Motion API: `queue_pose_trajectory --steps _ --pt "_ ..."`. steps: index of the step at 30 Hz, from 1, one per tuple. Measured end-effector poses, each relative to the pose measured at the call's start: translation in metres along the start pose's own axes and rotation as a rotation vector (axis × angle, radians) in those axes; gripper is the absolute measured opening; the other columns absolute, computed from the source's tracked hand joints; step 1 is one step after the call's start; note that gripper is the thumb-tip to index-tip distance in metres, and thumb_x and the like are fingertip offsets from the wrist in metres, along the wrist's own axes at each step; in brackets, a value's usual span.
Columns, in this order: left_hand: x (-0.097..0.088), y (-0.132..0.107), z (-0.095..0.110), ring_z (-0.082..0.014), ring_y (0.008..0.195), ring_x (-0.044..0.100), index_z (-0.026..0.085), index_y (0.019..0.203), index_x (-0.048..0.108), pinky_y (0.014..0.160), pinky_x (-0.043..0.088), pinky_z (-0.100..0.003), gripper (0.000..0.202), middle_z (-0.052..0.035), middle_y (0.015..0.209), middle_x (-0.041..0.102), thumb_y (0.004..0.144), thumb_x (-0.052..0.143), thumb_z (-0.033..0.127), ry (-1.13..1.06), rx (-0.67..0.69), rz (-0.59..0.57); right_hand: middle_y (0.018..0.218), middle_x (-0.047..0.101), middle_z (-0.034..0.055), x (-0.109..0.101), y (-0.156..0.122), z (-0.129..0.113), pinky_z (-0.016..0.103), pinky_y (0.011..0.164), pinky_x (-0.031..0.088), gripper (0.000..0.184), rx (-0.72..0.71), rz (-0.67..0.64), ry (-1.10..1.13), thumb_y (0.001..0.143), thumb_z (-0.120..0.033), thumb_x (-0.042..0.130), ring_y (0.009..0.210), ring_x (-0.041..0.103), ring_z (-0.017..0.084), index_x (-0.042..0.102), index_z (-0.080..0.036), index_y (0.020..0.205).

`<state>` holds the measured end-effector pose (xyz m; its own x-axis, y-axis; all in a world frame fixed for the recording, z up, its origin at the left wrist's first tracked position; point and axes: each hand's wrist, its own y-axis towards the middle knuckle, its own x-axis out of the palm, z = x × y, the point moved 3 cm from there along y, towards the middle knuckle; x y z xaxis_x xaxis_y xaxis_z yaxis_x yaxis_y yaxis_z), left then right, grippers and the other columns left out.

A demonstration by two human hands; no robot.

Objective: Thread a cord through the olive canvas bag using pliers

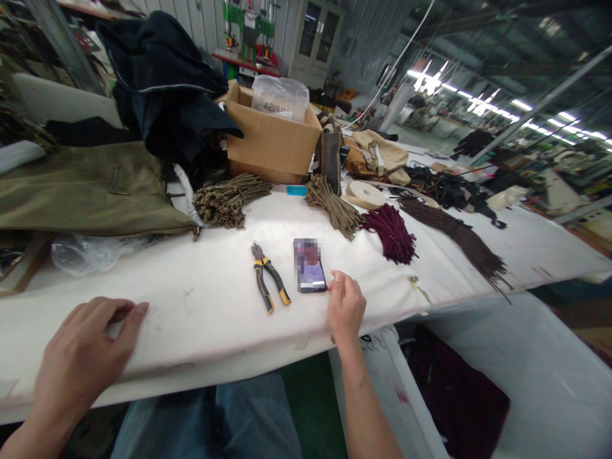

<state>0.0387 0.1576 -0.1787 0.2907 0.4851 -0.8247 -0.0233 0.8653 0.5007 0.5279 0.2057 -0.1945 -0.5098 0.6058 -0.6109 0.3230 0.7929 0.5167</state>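
White surface [205, 331] beneath a partly curled right hand [347, 305], with fingertips right at the near right corner of a phone [310, 271]; cannot tell whether clenched on anything, the palm side being hidden. Well left of the phone, a released left hand [90, 347] with loosely bent fingers, resting near the front edge. On the phone, lying flat, a lit screen facing up, partly blurred into squares. Just left of the phone, pliers [261, 261] with black and yellow handles spread apart. Beyond the phone to the left, a bundle of olive cords [229, 201]; beyond to the right, a second olive bundle [335, 205], then maroon cords [389, 233], then dark brown cords [454, 233]. Farther straight beyond the phone, a cardboard box [268, 150] with a plastic bag [281, 99] inside. Below and right of the phone, a white bin [540, 357] containing maroon cloth [459, 395].
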Motion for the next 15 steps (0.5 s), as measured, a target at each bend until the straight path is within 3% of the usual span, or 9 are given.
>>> queue_pose_trajectory --steps 15 --pt "-0.0001 0.0004 -0.001 -0.0329 0.092 0.07 0.025 0.102 0.064 0.09 0.053 -0.046 0.024 -0.0084 0.097 0.072 0.113 0.062 0.046 0.004 0.031 -0.003 0.093 0.082 0.0104 0.0004 -0.0001 0.001 0.041 0.092 0.051 0.055 0.021 0.01 0.012 0.123 -0.055 0.04 0.098 0.073 0.031 0.081 -0.019 0.122"
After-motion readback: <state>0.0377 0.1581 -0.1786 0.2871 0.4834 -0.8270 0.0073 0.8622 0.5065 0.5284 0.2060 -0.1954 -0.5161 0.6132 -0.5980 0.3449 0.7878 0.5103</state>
